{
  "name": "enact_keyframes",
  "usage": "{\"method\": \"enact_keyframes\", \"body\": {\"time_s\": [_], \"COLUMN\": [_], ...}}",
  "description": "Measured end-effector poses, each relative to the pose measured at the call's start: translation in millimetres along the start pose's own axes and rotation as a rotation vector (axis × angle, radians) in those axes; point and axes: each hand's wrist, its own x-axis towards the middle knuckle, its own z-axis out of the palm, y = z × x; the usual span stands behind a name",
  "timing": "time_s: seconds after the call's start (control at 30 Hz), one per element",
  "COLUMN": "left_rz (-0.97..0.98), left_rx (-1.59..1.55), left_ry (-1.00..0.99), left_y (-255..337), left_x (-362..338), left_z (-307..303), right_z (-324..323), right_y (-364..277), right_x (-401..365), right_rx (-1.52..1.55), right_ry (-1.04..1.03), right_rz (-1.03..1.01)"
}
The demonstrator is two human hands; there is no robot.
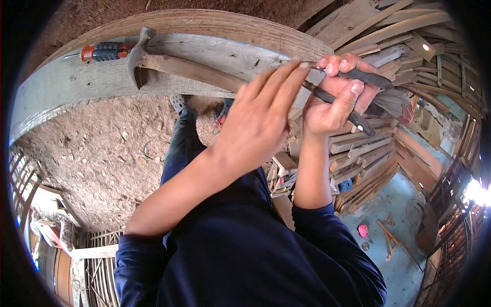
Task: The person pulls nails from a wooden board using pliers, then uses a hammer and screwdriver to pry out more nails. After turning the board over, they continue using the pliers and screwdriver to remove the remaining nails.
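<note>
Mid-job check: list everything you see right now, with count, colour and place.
plank: one, grey, curving across the top
screwdriver: one, orange and black handle, lying on the plank, upper left
hammer: one, grey head and wooden handle, on the plank beside the screwdriver
slats: a stack, count unclear, pale wood, right side
pink thing: one, pink, lower right, too small to identify
pliers: one, dark handles, held in the right hand
left hand: one, reaching flat to the pliers' tip
right hand: one, closed around the pliers' handles
</note>
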Motion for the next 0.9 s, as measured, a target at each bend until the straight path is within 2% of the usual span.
{"method": "enact_keyframes", "body": {"time_s": [0.13, 0.23, 0.37, 0.47, 0.57, 0.6, 0.67, 0.7, 0.77, 0.8, 0.87, 0.9], "left_rz": [0.095, 0.188, 0.275, 0.263, 0.26, 0.258, 0.251, 0.249, 0.241, 0.236, 0.232, 0.229], "left_rx": [0.061, -0.248, -0.283, -0.346, -0.384, -0.381, -0.378, -0.38, -0.393, -0.397, -0.411, -0.426], "left_ry": [0.134, 0.225, 0.379, 0.38, 0.397, 0.397, 0.404, 0.399, 0.399, 0.405, 0.419, 0.433], "left_y": [-12.6, -22.9, -22.4, -29.2, -30.6, -30.9, -30.9, -31.0, -31.4, -31.9, -32.2, -31.9], "left_x": [33.7, 45.0, 57.7, 65.0, 70.7, 72.2, 72.6, 72.0, 71.8, 72.7, 74.4, 74.8], "left_z": [49.2, 73.8, 92.2, 100.0, 107.0, 107.3, 107.9, 108.5, 110.0, 109.7, 108.6, 108.2], "right_z": [-9.1, -13.2, -24.3, -29.6, -33.4, -28.0, -16.8, -14.5, -8.5, -1.1, 17.1, 18.8], "right_y": [-0.6, -4.7, -4.9, -9.1, -33.2, -43.9, -59.5, -64.4, -71.8, -70.4, -64.0, -63.9], "right_x": [-1.5, 1.3, 0.7, 3.4, 10.9, 14.4, 22.1, 24.5, 30.3, 31.3, 29.3, 30.9], "right_rx": [0.098, -0.055, -0.103, -0.247, -0.57, -0.567, -0.029, -0.029, 0.167, 0.164, -0.146, -0.146], "right_ry": [-0.012, -0.046, -0.145, -0.119, -0.29, -0.298, -0.248, -0.248, -0.153, -0.15, 0.215, 0.217], "right_rz": [0.048, 0.069, 0.012, -0.013, -0.005, -0.007, -0.017, -0.014, 0.112, 0.111, 0.144, 0.146]}}
